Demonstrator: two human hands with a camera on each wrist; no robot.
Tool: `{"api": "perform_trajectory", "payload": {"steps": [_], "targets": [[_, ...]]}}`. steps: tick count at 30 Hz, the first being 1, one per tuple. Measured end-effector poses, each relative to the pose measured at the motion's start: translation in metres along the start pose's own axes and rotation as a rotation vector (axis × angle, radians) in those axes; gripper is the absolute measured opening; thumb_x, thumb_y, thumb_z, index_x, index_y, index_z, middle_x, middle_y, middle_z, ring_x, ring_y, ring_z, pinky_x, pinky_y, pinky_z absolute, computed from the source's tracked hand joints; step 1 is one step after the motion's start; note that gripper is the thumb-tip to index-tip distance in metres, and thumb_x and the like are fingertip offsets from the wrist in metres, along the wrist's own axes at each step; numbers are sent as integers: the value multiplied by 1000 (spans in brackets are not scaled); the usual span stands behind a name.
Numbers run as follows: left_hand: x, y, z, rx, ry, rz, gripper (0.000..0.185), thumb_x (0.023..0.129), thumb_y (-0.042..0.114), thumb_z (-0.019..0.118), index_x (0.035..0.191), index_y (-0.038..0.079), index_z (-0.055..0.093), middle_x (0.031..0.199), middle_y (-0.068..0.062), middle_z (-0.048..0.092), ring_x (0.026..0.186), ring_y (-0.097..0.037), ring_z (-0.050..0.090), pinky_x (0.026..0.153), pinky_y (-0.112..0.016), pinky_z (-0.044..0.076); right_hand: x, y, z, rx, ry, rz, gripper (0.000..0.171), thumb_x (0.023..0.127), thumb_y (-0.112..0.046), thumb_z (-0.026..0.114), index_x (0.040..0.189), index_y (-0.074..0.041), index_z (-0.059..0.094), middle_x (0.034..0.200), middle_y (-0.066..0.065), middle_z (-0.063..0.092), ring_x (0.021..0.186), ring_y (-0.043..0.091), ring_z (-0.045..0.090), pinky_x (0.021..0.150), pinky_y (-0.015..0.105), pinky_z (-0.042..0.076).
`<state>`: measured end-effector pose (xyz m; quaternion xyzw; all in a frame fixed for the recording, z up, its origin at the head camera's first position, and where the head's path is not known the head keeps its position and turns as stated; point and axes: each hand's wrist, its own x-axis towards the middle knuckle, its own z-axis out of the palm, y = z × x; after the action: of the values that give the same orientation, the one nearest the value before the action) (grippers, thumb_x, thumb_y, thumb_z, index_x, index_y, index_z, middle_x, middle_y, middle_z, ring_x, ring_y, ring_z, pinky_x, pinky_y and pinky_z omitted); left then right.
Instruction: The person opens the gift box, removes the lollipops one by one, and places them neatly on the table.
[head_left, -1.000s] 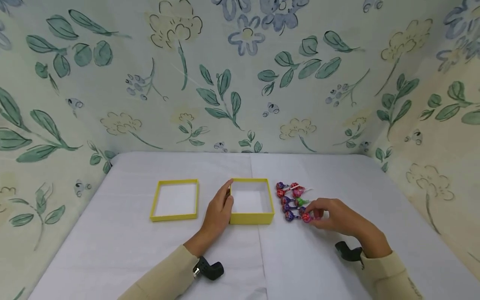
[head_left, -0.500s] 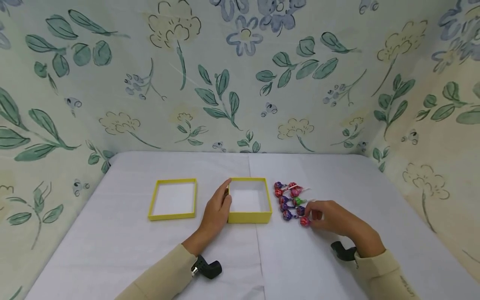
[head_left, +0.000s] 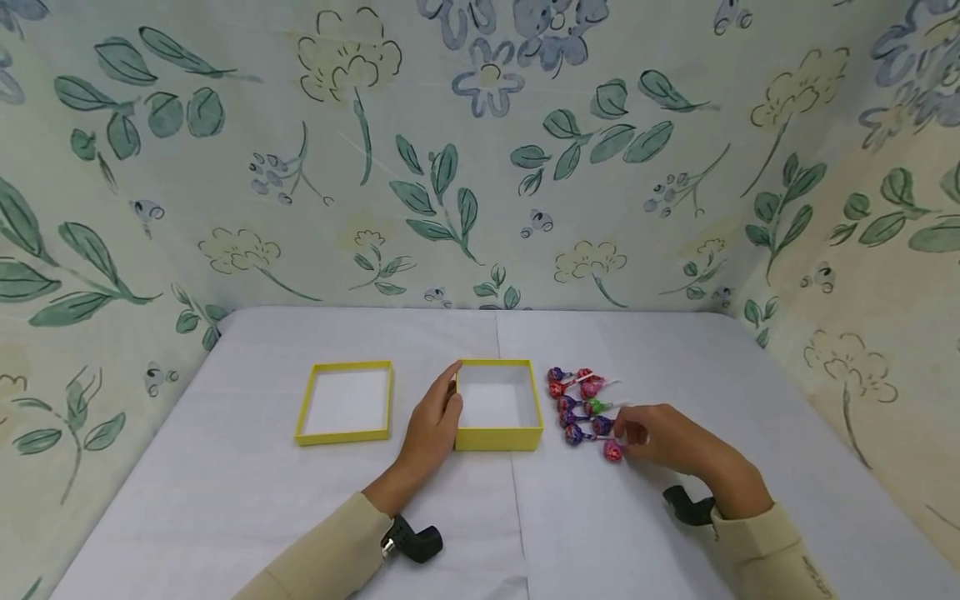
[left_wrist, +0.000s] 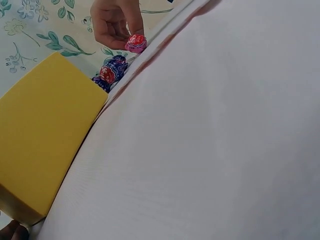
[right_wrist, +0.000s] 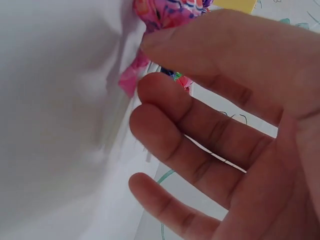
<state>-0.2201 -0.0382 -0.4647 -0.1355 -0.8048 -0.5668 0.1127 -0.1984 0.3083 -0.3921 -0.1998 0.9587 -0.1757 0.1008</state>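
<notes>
A yellow open box [head_left: 498, 439] stands mid-table, its outer wall filling the left wrist view [left_wrist: 45, 135]. My left hand [head_left: 437, 417] rests against its left wall with fingers laid straight along it. Right of the box lies a cluster of several wrapped lollipops [head_left: 573, 396]. My right hand [head_left: 622, 442] pinches a pink lollipop [head_left: 612, 451] just in front of the cluster, low over the cloth. The left wrist view shows that lollipop [left_wrist: 135, 43] at the right hand's fingertips [left_wrist: 112, 22]. In the right wrist view the thumb and index finger [right_wrist: 146, 62] close on the pink wrapper [right_wrist: 165, 12].
A second shallow yellow tray or lid [head_left: 343, 437] lies left of the box. White cloth [head_left: 225, 500] covers the table, and floral walls enclose it at the back and both sides. Black wrist cameras [head_left: 415, 540] sit at both cuffs.
My right hand has drawn the pink lollipop slightly toward me, away from the cluster. The left hand and the box have stayed put.
</notes>
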Motion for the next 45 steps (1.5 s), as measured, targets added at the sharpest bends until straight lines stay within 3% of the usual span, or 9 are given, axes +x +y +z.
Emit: {"api": "perform_trajectory", "payload": {"steps": [8, 15, 19, 23, 28, 31, 36, 41, 45], "targets": [[-2, 2, 0, 12, 3, 6, 48, 102, 17, 41, 150, 22, 37, 148, 2, 42, 130, -18, 46, 106, -43, 39, -4, 1, -1, -9, -30, 19, 12, 82, -6, 72, 85, -17, 68, 75, -7, 54, 72, 12, 49, 61, 23, 46], [-5, 2, -1, -7, 10, 4, 49, 102, 14, 42, 149, 22, 37, 148, 0, 42, 130, -21, 45, 106, -45, 39, -5, 1, -1, -11, -28, -15, 11, 82, -6, 72, 84, -17, 68, 74, -8, 54, 69, 11, 48, 59, 24, 45], [-5, 5, -3, -11, 15, -20, 47, 102, 18, 41, 148, 29, 37, 149, 4, 41, 131, -19, 45, 106, -43, 39, -7, -2, -4, -13, -18, -2, 13, 82, -8, 73, 88, -17, 68, 72, -6, 53, 69, 12, 47, 57, 24, 44], [1, 16, -10, 2, 30, -61, 47, 103, 21, 39, 147, 34, 36, 149, 9, 39, 132, -18, 44, 106, -42, 40, -9, -12, -13, -18, 10, 5, 15, 81, -8, 74, 94, -15, 69, 73, -5, 53, 70, 13, 48, 57, 24, 44], [11, 42, -31, 40, 14, -38, 48, 102, 23, 38, 149, 26, 35, 151, 3, 37, 134, -24, 41, 106, -47, 39, -6, -35, -27, -25, 63, -11, 18, 84, -14, 73, 101, -11, 69, 80, -6, 58, 76, 13, 53, 63, 23, 50], [15, 56, -46, 119, 4, 17, 48, 102, 28, 37, 150, 22, 34, 153, 0, 34, 138, -23, 35, 110, -48, 33, -2, -49, -34, -46, 135, -43, 24, 86, -17, 72, 108, -11, 67, 85, -6, 61, 80, 12, 56, 68, 25, 53], [17, 71, -65, 332, 1, 113, 52, 103, 33, 38, 152, 20, 31, 157, -3, 25, 144, -21, 22, 115, -49, 22, 8, -70, -41, -69, 244, -86, 29, 88, -22, 71, 116, -13, 66, 96, -5, 64, 90, 14, 59, 77, 34, 55], [15, 83, -77, 518, -30, 139, 56, 101, 38, 38, 153, 21, 27, 159, -6, 21, 146, -28, 14, 115, -58, 12, 15, -88, -41, -38, 272, -61, 37, 90, -25, 69, 124, -12, 63, 114, 3, 64, 105, 24, 60, 87, 44, 54], [13, 87, -82, 659, -54, 137, 60, 100, 43, 38, 155, 23, 23, 161, -6, 14, 147, -32, 4, 111, -65, 1, 19, -101, -36, -57, 310, -11, 47, 90, -31, 68, 131, -11, 57, 133, 11, 55, 122, 34, 51, 96, 54, 46]]}}
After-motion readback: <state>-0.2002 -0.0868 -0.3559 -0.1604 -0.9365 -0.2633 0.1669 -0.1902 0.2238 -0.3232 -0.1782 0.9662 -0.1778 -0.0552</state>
